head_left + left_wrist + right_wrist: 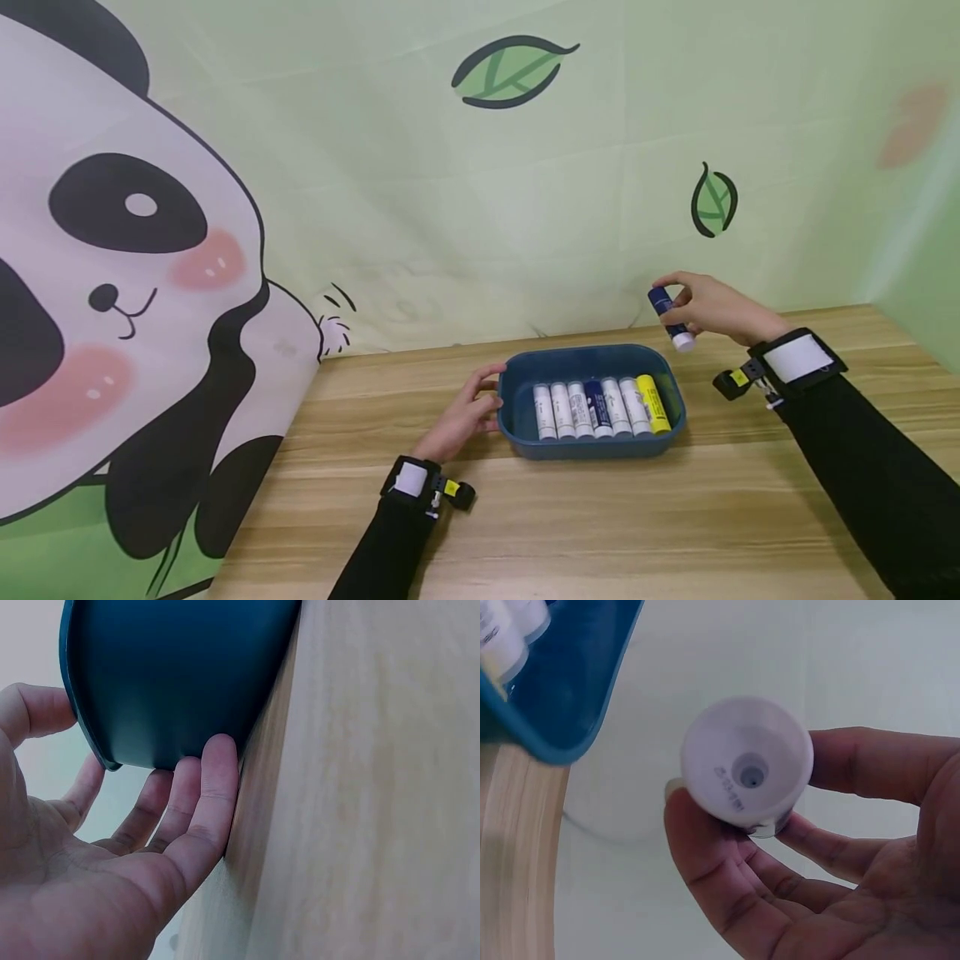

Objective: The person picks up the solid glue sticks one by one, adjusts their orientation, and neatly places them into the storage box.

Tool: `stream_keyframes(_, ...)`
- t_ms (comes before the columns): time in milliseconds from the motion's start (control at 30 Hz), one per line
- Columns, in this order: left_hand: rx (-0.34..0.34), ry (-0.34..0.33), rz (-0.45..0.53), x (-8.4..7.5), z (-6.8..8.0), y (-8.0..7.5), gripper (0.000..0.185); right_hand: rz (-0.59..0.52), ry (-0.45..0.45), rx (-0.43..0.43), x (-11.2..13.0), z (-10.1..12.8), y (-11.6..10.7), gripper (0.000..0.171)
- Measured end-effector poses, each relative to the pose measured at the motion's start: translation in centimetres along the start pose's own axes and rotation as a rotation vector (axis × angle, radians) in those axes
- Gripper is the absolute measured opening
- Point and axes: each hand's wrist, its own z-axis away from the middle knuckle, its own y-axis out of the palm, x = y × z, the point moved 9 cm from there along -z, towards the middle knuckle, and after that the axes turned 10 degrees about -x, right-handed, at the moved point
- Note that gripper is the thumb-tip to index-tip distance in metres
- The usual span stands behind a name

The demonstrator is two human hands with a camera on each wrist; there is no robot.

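Right hand (pixel 712 307) pinches a blue tube (pixel 670 317); left hand (pixel 467 414), fingers straight, touches the tray (pixel 517 425).

dark blue tray (pixel 517 421), white sticks (pixel 570 410) — one yellow stick (pixel 654 403), blue-and-white held stick (pixel 670 317), light wood-grain table (pixel 600 525)

A wooden table (pixel 600 533) spreads beneath the grip. Behind it hangs a green leaf-printed backdrop (pixel 525 183), with a panda picture (pixel 112 275) far left.
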Motion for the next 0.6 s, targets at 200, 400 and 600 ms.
stream_keyframes(200,-0.001,-0.005,-0.01,0.0,0.0,0.0,0.062,-0.007,-0.018,0.015,1.2,-0.3,1.0,0.069)
stream_keyframes(400,-0.007,-0.006,-0.001,0.1,-0.1,-0.1,0.062,-0.001,-0.033,0.037,2.0,-0.5,2.4,0.068)
stream_keyframes(600,-0.007,-0.003,-0.008,0.0,0.0,0.0,0.063,-0.002,-0.058,0.051,3.3,-0.6,3.7,0.068)
